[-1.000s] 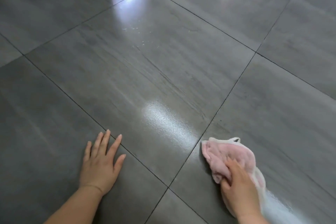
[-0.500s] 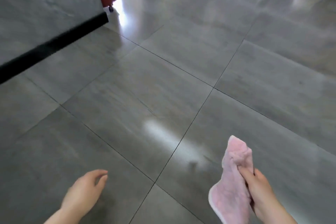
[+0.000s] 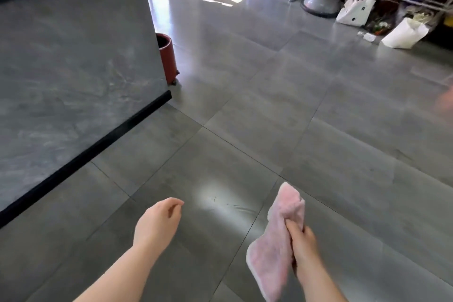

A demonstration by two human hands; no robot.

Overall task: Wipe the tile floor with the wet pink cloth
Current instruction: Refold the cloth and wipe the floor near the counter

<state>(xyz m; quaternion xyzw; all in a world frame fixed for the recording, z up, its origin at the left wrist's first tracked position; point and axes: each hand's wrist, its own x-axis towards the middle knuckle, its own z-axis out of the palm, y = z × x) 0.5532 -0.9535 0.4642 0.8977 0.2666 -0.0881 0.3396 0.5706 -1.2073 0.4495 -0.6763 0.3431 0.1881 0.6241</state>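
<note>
Cloth: the fluffy pink cloth (image 3: 272, 252) hangs bunched from the right hand (image 3: 302, 238), clear of the glossy grey tile floor (image 3: 343, 154).
Right hand: fingers curled round the cloth's middle, gripping it.
Left hand: the left hand (image 3: 157, 223) hovers over the floor, fingers loosely curled, holding nothing.
Surroundings: a grey stone-look panel (image 3: 73, 68) on the left, with a red cylindrical bin (image 3: 168, 56) at its far corner.

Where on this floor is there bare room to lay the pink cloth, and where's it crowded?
Bare: the grey tile floor between the left hand and the pink cloth gripped by the right hand, and the stretch ahead, bordered left by the grey marbled counter and red wheeled bin. Crowded: far right, with white bags, grey dome.
</note>
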